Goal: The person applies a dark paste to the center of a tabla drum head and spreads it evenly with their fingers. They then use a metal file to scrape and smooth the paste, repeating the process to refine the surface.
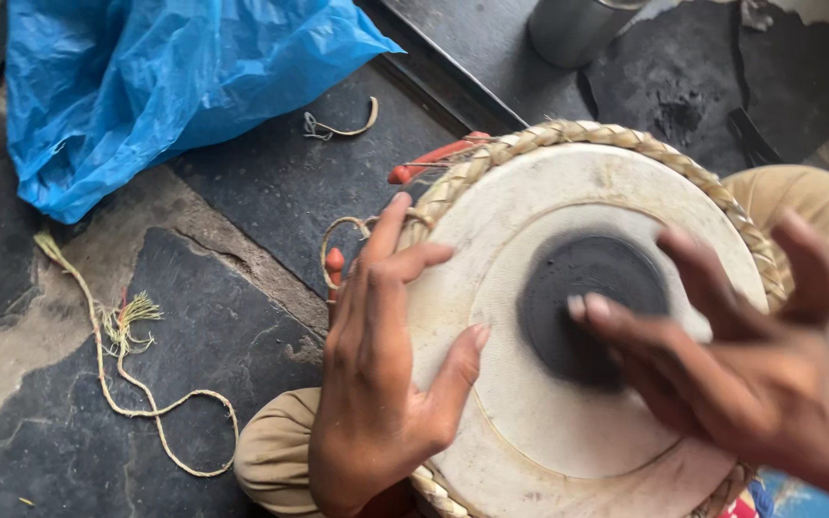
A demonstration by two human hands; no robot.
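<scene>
Resting between the knees, the round white-skinned drum with a braided straw rim is steadied by the left hand, whose spread fingers lie on its edge. The black circular patch at the centre is touched by the open right hand, which is blurred. A crumpled blue plastic sheet and a thin yellowish cord are seen on the dark stone floor.

Head cam, close, looking straight down onto drum.

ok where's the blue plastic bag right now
In the head view the blue plastic bag lies crumpled on the dark floor at upper left, beyond the left hand and the drum.
</scene>
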